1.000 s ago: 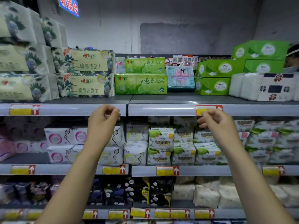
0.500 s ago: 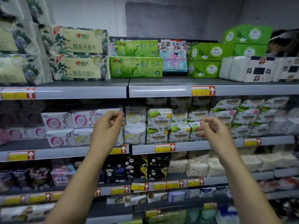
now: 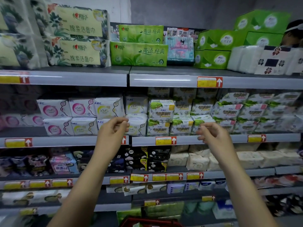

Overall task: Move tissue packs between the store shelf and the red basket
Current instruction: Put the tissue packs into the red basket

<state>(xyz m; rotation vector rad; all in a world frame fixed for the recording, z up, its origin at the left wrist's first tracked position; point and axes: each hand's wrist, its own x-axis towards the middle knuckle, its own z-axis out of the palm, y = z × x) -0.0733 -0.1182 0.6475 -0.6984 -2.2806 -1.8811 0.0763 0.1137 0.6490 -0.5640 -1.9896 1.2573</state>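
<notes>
Tissue packs in green wrappers lie stacked two high at the middle of the top shelf, the smaller one on the larger. Touching them on the left is a stack of cream floral packs, also two high. Just to the right sits a pink-and-blue cartoon pack, then a pile of green boxes, then white packs with dark flowers near the right edge.

Both my arms reach up and forward toward the second shelf. My left hand hangs in front of the white KMS packs, fingers loosely curled with thumb and forefinger close together, and I see nothing between them. My right hand is raised at the same height, in front of the green-and-white packs and the shelf rail, fingers likewise loosely bent and holding nothing. Whether either hand touches a pack I cannot tell.

Low down, between my forearms, only the rim of the red basket shows at the bottom edge; what lies in it is too cut off to make out.

Left of the KMS packs are more white packs with pink circles. The third shelf carries dark packs in the middle and cream packs to the right. Yellow-and-red price tags sit along the shelf rails. Another person's head shows behind the top shelf at the far right.
</notes>
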